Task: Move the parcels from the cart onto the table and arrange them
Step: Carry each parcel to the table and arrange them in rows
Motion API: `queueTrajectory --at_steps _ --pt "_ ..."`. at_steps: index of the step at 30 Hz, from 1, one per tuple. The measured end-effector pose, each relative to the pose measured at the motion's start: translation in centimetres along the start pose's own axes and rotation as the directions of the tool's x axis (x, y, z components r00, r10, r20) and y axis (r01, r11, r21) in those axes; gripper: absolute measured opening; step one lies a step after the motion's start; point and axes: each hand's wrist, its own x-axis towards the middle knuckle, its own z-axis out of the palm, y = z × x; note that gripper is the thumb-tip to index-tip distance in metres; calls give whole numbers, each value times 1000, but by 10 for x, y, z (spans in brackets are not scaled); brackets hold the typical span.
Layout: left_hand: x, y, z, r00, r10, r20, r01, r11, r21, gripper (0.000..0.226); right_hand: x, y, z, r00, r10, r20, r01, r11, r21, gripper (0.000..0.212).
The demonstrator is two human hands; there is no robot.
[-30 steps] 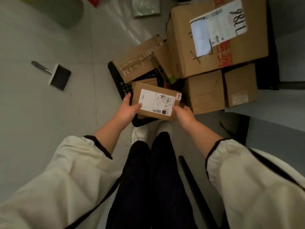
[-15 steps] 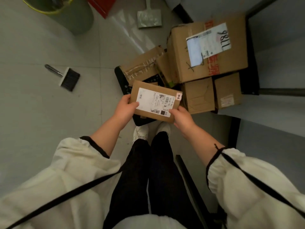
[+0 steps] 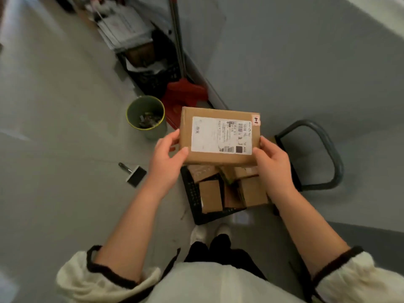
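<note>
I hold a small flat cardboard parcel [image 3: 219, 136] with a white shipping label, raised in front of me. My left hand [image 3: 168, 158] grips its left edge and my right hand [image 3: 272, 159] grips its right edge. Below the parcel stands the black cart [image 3: 193, 200] on the floor, with several brown cardboard parcels [image 3: 211, 196] on it. The cart's grey handle loop [image 3: 328, 149] lies to the right. The held parcel hides the far part of the cart's load. No table is in view.
A green bin [image 3: 146, 115] with scraps stands on the floor to the left of the parcel. A red dustpan with a long handle [image 3: 183, 92] leans by the wall. A small black brush [image 3: 133, 173] lies on the floor at left. A cluttered black crate [image 3: 153, 77] sits further back.
Both hands have lifted the parcel well up from the cart. My view has swung upward, so the bin, dustpan and cart handle now show.
</note>
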Motion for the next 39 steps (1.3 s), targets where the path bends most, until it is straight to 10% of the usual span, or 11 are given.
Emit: queueTrajectory --at_steps 4,8,16,22,26,28,33,39 --pt "-41 82 -33 931 323 -168 -298 941 160 52 -6 -60 -8 998 66 -20 -57 954 295 29" --pt "-75 138 -23 703 695 -151 -548 665 508 50 -3 -73 2 931 342 124 -345 724 597 25" --pt "-78 149 -4 682 724 -103 -538 593 600 52 -6 -77 3 900 425 94 -396 710 583 18" --pt "-39 133 -41 863 442 -245 -464 885 -39 40 -27 -146 -18 983 -62 -171 87 986 143 13" --pt "-19 112 -59 996 18 -91 -80 665 -743 36 -55 -177 -7 824 -549 -138 445 779 -442 26" --pt "-24 108 -65 997 13 -77 -67 645 -761 33 -64 -179 2 753 -655 -72 509 647 -567 32" --pt "-33 132 -85 918 261 -298 -382 783 -490 37 -70 -182 -7 713 -683 -160 600 712 -365 42" --pt "-59 168 -109 540 629 -559 -796 598 -97 50 -78 -178 -3 506 -835 -216 849 526 -45 71"
